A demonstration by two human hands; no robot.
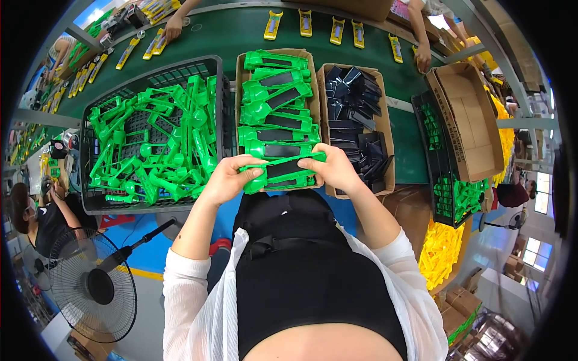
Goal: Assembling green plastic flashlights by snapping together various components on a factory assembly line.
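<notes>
Between my two hands is a green plastic housing [293, 167] with a dark rectangular panel in its middle. My left hand [233, 175] grips its left end, and my right hand [330, 166] grips the right end with the thumb on top by the panel. Just beneath and beyond it, a cardboard box [316, 78] holds stacked green housings with dark panels. To the right, another cardboard box [388, 135] is filled with loose black panels [355, 96]. On the left stands a black crate [89, 180] of green housings with open frames [162, 129].
Yellow packaged items [306, 23] lie along a green conveyor belt [241, 30], where other people's hands [423, 57] reach in. An open carton [466, 120] leans over a crate at right. Yellow parts [442, 253] fill a container below. A fan [99, 286] stands at lower left.
</notes>
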